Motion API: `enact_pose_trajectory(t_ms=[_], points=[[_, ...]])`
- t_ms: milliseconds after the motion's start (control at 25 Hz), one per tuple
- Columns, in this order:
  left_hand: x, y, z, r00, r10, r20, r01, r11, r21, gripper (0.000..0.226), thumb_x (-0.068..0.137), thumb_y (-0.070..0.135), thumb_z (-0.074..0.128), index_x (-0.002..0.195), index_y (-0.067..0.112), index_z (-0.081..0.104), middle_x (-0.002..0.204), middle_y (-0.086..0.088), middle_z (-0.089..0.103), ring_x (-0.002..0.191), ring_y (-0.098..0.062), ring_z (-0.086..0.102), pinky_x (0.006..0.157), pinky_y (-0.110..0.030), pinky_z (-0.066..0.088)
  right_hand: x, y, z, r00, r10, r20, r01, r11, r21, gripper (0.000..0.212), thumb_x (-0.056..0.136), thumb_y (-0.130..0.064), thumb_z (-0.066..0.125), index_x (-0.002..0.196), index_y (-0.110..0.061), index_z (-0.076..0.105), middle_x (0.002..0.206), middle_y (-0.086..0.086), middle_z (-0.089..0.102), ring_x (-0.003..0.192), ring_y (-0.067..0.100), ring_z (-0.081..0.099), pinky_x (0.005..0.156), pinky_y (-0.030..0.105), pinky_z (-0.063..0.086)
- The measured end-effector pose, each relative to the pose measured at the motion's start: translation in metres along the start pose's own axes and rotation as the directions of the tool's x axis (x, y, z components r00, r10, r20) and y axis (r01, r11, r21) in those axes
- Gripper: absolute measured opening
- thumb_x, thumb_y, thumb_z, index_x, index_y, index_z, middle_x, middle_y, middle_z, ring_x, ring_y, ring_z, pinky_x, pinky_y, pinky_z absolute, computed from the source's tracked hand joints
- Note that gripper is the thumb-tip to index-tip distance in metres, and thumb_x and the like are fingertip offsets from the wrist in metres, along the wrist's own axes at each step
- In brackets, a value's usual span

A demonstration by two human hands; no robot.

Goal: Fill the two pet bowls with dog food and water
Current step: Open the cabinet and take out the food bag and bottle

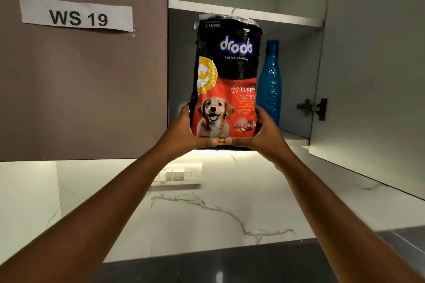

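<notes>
Blue plastic bottle (268,82) stands just right of the dog food bag (226,80), partly hidden behind it, inside the open cabinet (299,64). Left hand (187,132) and right hand (262,133) grasp the bag's lower corners (bottom edge covered). Bag reads "drools", "PUPPY"; label (77,15) left of the bag reads "WS 19".

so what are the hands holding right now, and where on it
Both hands hold the dog food bag upright by its bottom end: the left hand grips the lower left edge, the right hand the lower right, thumbs meeting on the front near the base.
</notes>
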State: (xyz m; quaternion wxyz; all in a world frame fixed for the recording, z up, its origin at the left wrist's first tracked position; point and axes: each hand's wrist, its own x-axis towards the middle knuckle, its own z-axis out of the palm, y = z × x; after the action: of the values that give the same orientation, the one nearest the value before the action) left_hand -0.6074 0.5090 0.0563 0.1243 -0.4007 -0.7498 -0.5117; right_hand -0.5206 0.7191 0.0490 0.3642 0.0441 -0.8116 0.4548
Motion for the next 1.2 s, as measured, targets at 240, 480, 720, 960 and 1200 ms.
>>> enact_pose_trajectory(t_ms=[240, 480, 720, 960, 1200], points=[[-0.077, 0.017, -0.014, 0.998, -0.048, 0.039, 0.046, 0.998, 0.042, 0.108, 0.062, 0.026, 0.091, 0.147, 0.023, 0.024, 0.14, 0.006, 0.048, 0.117, -0.014, 0.053, 0.087, -0.028, 0.05, -0.074, -0.029, 0.015, 0.995, 0.079, 0.06, -0.073, 0.993, -0.09, 0.102, 0.063, -0.023, 0.094, 0.147, -0.022, 0.036, 0.125, -0.009, 0.059, 0.108, 0.011, 0.062, 0.083, 0.024, 0.056], [-0.168, -0.021, -0.015, 0.988, -0.097, 0.123, 0.1, 0.995, -0.024, 0.112, 0.059, 0.026, 0.092, 0.146, 0.028, 0.021, 0.117, 0.024, 0.051, 0.099, -0.004, 0.062, 0.073, -0.014, 0.057, -0.158, -0.012, 0.056, 0.988, 0.1, 0.121, -0.083, 0.987, -0.141, 0.107, 0.062, -0.032, 0.094, 0.148, -0.024, 0.031, 0.13, -0.012, 0.054, 0.107, 0.005, 0.059, 0.087, 0.018, 0.054], [-0.279, -0.091, 0.001, 0.951, -0.207, 0.229, 0.236, 0.966, -0.109, 0.111, 0.062, 0.023, 0.09, 0.139, 0.049, 0.014, 0.127, 0.024, 0.049, 0.111, 0.006, 0.06, 0.088, -0.026, 0.058, -0.265, 0.044, 0.106, 0.962, 0.19, 0.196, -0.182, 0.982, -0.055, 0.115, 0.046, -0.039, 0.101, 0.14, -0.039, 0.035, 0.13, -0.013, 0.06, 0.111, 0.007, 0.066, 0.086, 0.024, 0.06], [-0.359, -0.154, 0.035, 0.901, -0.327, 0.284, 0.367, 0.925, -0.101, 0.108, 0.065, 0.021, 0.089, 0.138, 0.05, 0.015, 0.135, 0.017, 0.046, 0.122, -0.001, 0.055, 0.09, -0.02, 0.055, -0.343, 0.099, 0.15, 0.911, 0.336, 0.241, -0.321, 0.942, -0.097, 0.113, 0.044, -0.051, 0.097, 0.132, -0.055, 0.025, 0.13, -0.016, 0.055, 0.115, 0.007, 0.061, 0.089, 0.024, 0.057], [-0.401, -0.205, 0.07, 0.851, -0.387, 0.356, 0.405, 0.914, 0.026, 0.111, 0.066, 0.029, 0.085, 0.142, 0.034, 0.006, 0.137, 0.014, 0.041, 0.121, 0.001, 0.053, 0.096, -0.013, 0.048, -0.388, 0.142, 0.183, 0.866, 0.434, 0.248, -0.409, 0.901, -0.145, 0.119, 0.045, -0.035, 0.1, 0.138, -0.04, 0.026, 0.121, -0.024, 0.053, 0.108, -0.012, 0.057, 0.08, 0.002, 0.047]])
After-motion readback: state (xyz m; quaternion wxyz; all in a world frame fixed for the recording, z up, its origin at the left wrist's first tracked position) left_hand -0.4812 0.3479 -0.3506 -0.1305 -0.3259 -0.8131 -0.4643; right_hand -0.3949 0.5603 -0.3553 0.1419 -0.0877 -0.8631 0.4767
